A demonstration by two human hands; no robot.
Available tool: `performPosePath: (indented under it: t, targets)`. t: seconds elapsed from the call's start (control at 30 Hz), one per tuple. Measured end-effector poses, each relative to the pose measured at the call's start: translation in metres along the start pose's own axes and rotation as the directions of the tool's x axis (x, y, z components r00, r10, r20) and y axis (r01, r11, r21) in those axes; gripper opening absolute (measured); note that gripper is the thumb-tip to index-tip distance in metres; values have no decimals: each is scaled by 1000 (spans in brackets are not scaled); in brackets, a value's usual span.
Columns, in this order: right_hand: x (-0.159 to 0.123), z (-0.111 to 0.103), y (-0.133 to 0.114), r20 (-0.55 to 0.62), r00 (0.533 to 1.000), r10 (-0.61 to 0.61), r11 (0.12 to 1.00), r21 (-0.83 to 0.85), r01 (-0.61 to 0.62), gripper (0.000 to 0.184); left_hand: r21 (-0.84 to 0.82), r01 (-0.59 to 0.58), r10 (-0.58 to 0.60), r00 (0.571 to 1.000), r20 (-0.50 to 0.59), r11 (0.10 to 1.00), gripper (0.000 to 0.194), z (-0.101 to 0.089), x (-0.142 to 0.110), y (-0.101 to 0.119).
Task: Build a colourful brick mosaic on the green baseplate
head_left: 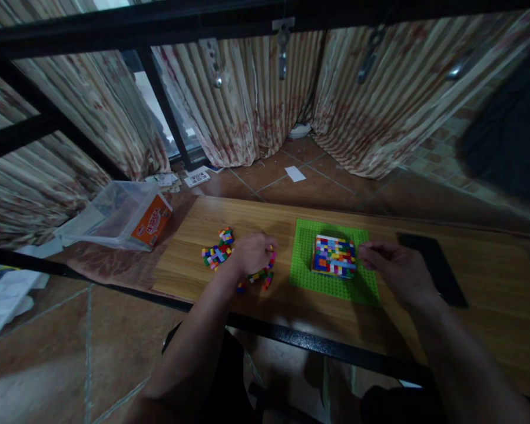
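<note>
A block built of many coloured toy bricks (334, 257) stands on a green studded baseplate (302, 277). My right hand (395, 268) is just right of that block, over the baseplate's right edge, thumb and fingertips pinched together; whether a brick is between them is hidden. Over the loose toy bricks (216, 256) to the left of the baseplate, my left hand (254, 252) reaches down with its fingers closed. Small bricks (268, 280) show beside and below its fingertips, but what it grips, if anything, cannot be made out.
The wooden table (185, 229) has a dark edge on my side. A dark flat object (433, 268) lies right of my right hand. A clear plastic box (119, 215) with an orange label stands beyond the table's left end. Striped curtains (247, 106) hang behind.
</note>
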State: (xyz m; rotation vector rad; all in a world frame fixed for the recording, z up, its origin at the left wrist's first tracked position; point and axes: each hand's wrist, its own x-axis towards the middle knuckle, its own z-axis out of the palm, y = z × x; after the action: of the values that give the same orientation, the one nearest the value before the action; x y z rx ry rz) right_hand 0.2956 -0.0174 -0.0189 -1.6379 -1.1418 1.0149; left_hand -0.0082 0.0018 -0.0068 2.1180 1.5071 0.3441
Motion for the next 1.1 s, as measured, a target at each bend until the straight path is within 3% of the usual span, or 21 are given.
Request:
performPosePath:
  t: [0.17,0.4,0.5,0.63,0.73,0.8,0.87,0.97,1.1]
  targets:
    - [-3,1,-4,29,998,-53,992,-112,56,22,164,56,-46,997,-66,985,17,11,0,12]
    - [-1,-2,3,55,990,-129,978,-161,136,27,393,145,-141,989,-38,908,25,23,1,27]
    - [0,-3,2,46,987,-152,977,-147,157,26,409,137,-132,990,-42,902,25,23,3,28]
    - [-2,0,-5,-12,982,-190,975,-122,187,24,278,131,-105,989,-108,952,22,20,4,29]
    - [-8,8,-9,-9,971,-240,969,-62,239,24,-117,76,-91,987,-129,990,14,23,6,34]
    - [-16,17,-11,43,958,-283,958,-30,285,22,-474,30,-77,994,-80,880,12,29,7,40]
    - [-26,26,-12,137,933,-332,941,-18,338,20,-738,56,-65,998,17,673,18,36,6,47]
    - [-40,37,-13,244,890,-384,917,-11,399,20,-890,150,-41,988,147,430,30,44,5,58]
    - [-48,46,-15,334,845,-418,901,28,434,17,-937,222,-8,974,228,270,38,51,3,62]
